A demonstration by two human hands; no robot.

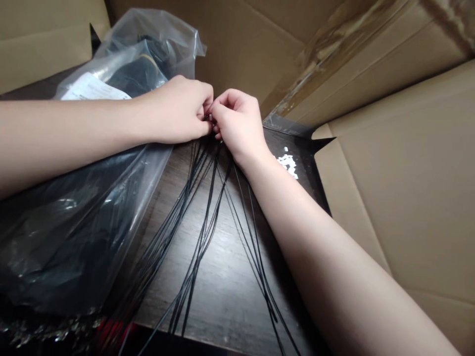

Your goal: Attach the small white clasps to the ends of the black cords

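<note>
My left hand [185, 110] and my right hand [239, 118] meet over the far side of a dark table, fingertips touching. Both are closed in a pinch. A tiny white piece [210, 117] shows at the left fingertips; its exact shape is hidden. What the right fingertips grip cannot be seen. Below the hands, thin black wires [202, 237] fan out in several strands toward the near edge, their far ends hidden under the fingers. Beyond the right wrist lies a small pile of white plastic pieces [288, 163], partly covered by the forearm.
A large clear plastic bag [148, 170] with dark contents lies along the left, bearing a white label [91, 88]. Cardboard walls [230, 44] stand behind, and a cardboard panel [401, 163] rises on the right. The dark wooden tabletop [230, 282] ends at the near edge.
</note>
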